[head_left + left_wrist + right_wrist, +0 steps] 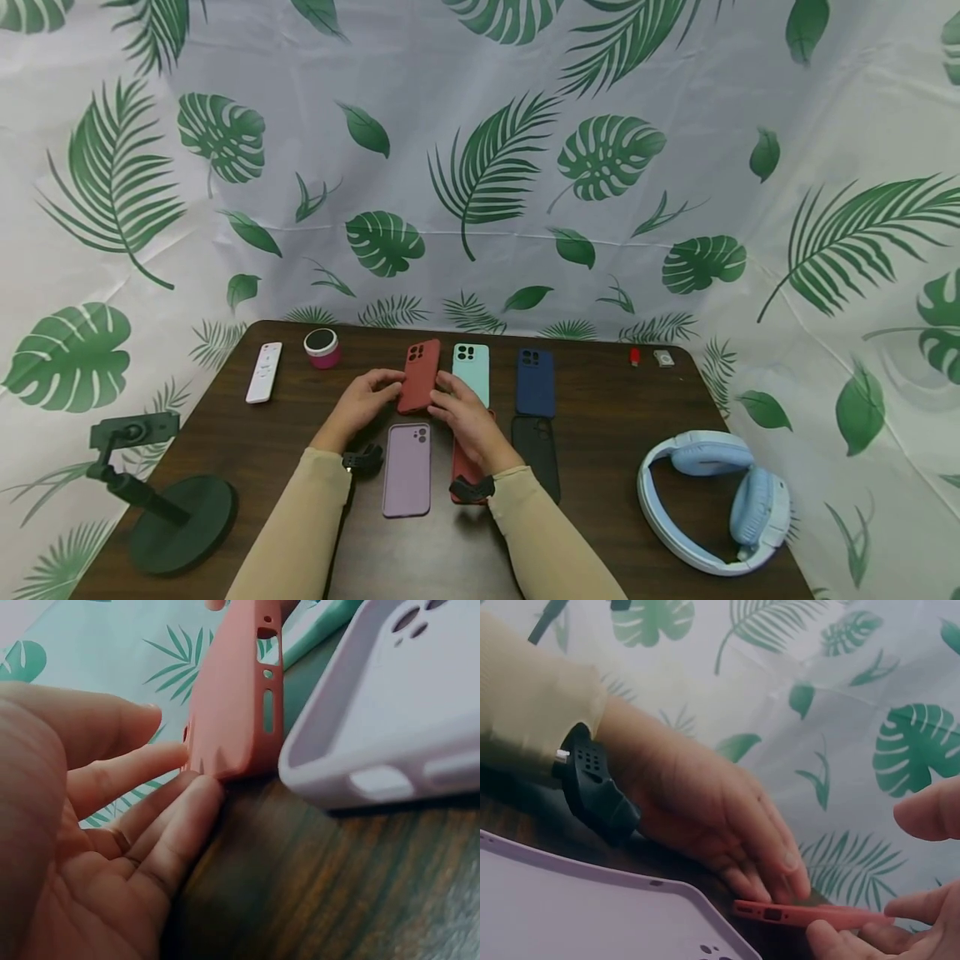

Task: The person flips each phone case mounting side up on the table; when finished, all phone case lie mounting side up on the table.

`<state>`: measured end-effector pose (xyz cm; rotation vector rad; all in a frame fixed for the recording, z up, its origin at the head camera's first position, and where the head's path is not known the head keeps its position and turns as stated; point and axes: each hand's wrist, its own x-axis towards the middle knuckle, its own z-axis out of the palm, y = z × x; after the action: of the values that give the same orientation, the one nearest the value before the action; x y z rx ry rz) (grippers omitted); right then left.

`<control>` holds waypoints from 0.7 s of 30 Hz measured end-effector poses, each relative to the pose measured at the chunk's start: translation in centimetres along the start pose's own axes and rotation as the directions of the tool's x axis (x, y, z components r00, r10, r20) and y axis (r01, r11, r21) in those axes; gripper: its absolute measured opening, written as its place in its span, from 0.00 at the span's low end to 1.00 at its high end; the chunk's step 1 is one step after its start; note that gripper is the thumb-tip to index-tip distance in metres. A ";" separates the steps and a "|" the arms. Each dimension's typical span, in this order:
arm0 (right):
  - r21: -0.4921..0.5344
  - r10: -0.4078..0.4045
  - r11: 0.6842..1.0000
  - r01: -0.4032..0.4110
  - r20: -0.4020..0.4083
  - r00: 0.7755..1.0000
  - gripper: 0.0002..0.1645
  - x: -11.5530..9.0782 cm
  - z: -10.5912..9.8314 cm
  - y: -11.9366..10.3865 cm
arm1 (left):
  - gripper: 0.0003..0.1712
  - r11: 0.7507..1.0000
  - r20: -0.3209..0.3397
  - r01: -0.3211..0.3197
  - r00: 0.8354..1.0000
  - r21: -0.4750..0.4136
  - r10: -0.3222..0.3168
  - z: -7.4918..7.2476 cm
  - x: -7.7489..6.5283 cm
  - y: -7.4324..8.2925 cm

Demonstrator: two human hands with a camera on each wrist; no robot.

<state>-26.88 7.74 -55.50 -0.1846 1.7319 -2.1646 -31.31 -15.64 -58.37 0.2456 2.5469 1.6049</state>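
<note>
A red phone case (pixel 420 375) lies at the back middle of the table. At its left edge, fingertips of my left hand (pixel 363 404) touch it, fingers fairly straight and thumb apart in the left wrist view. My right hand (pixel 471 421) touches the opposite edge with its fingertips; its thumb stands off the case in the right wrist view. A mint phone case (pixel 472 375) is just right of the red one. Below lie a lilac phone case (pixel 407 471) and, partly hidden under my right hand and wrist, another red case (pixel 467 467).
Further right are a blue case (pixel 536 383) and a black case (pixel 536 458). A white remote (pixel 264 372), a pink round jar-like item (pixel 322 348) and a black stand (pixel 180 525) occupy the left. Headphones (pixel 652 492), a red item (pixel 634 357) and a small white item (pixel 663 358) lie right.
</note>
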 end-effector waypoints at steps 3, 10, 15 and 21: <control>0.011 -0.016 1.000 0.016 -0.002 1.000 0.39 0.1 0.1 0.0 | 0.19 1.000 -0.002 -0.005 1.000 0.030 0.005 0.0 0.0 0.2; -0.043 -0.044 0.998 0.046 0.027 0.999 0.38 0.2 0.3 0.6 | 0.19 0.994 -0.013 -0.003 1.000 0.114 0.005 0.5 -0.3 1.3; -0.069 -0.053 0.996 0.059 0.089 0.995 0.38 0.2 0.5 0.9 | 0.18 0.999 -0.007 0.001 1.000 0.042 -0.001 0.6 -0.3 1.7; -0.187 -0.012 0.981 0.041 0.150 0.989 0.41 0.0 1.3 0.7 | 0.19 0.996 0.006 0.047 0.999 -0.069 -0.047 0.6 -0.2 2.1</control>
<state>-26.28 6.44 -55.86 -0.4100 1.8570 -1.9469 -30.82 -14.24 -56.73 0.1800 2.4695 1.6696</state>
